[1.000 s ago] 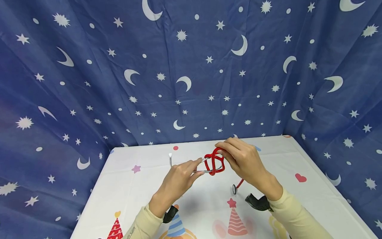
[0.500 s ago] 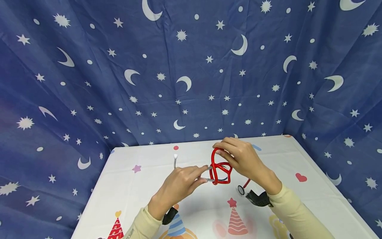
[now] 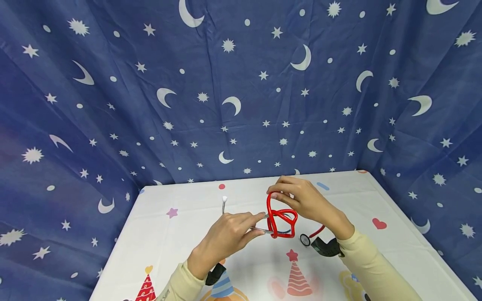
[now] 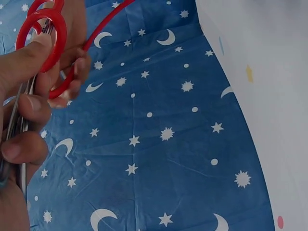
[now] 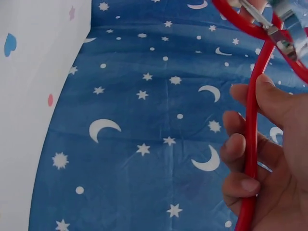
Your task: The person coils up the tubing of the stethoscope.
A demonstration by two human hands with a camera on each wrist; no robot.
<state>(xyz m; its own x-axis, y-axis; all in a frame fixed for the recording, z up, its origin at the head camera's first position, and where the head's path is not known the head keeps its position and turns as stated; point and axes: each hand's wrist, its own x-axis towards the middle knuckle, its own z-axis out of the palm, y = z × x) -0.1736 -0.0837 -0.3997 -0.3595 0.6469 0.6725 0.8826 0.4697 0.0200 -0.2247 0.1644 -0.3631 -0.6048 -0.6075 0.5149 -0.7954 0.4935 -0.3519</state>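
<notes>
A stethoscope with red tubing is held above the table between both hands, its tube looped around the metal ear tubes. My left hand grips the metal ear tubes; one white eartip sticks up behind it. With thumb and fingers, my right hand pinches the top of a red loop, and in the right wrist view the red tube runs across the curled fingers. The round chest piece hangs on the tube's end below the right wrist.
A white table with printed party hats, stars and hearts lies under the hands. Behind it hangs a blue curtain with white moons and stars. Black wrist straps sit at the cuffs.
Both hands still hold the stethoscope. The red loops have moved down and to the right, and the upper loop is drawn longer. The chest piece has swung right and faces the camera more.
</notes>
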